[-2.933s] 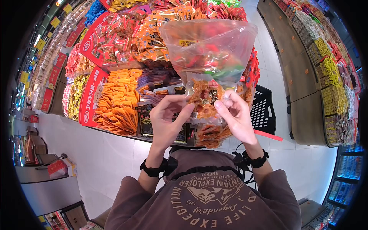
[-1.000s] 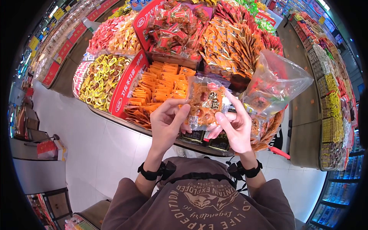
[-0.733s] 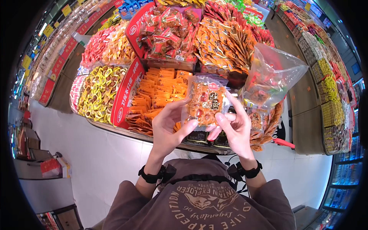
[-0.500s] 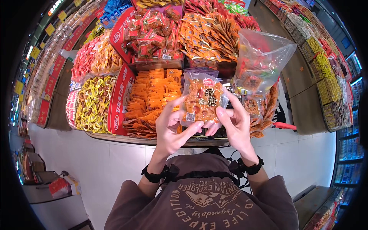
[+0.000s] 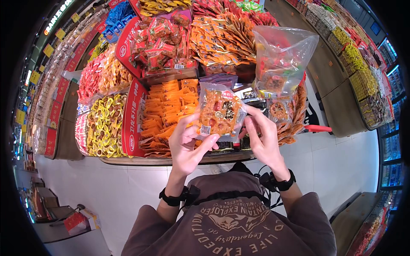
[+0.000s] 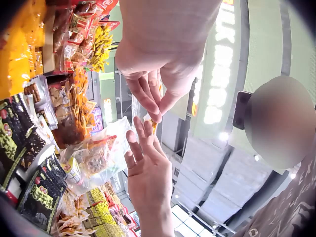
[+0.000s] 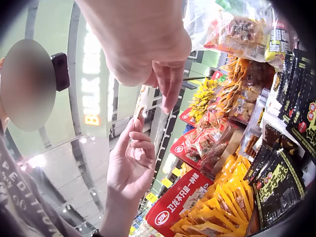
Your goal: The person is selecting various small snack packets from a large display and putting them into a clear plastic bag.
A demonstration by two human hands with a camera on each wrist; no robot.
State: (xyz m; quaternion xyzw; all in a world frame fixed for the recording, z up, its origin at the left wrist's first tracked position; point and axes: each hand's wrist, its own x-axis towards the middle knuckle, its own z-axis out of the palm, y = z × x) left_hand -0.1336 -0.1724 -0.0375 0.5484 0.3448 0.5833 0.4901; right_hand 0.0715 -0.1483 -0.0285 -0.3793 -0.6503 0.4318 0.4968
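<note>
A clear packet of orange-brown snack pieces (image 5: 220, 112), printed with dark characters, is held above the front of the display. The left hand (image 5: 186, 147) pinches its lower left corner between thumb and fingers. At the packet's right edge is the right hand (image 5: 265, 138), its fingers loosely extended and its thumb apart from the front face. In the left wrist view the right hand (image 6: 150, 173) has spread fingers near the packet's edge. From the right wrist view, the left hand (image 7: 132, 163) grips the thin packet (image 7: 141, 102). A clear plastic bag (image 5: 284, 57) with packets inside stands behind on the right.
Orange packets (image 5: 168, 113) fill a bin behind the left hand, beside a red sign board (image 5: 133, 121). Black packets (image 7: 279, 185) lie at the display's front. A basket's red handle (image 5: 318, 128) shows at the right, and shelving (image 5: 341, 91) runs beyond the aisle.
The packet, first held by both hands in front of the plastic bag, is now in the left hand's pinch. The right thumb has come off its face. The view has shifted, and the bag stands farther right.
</note>
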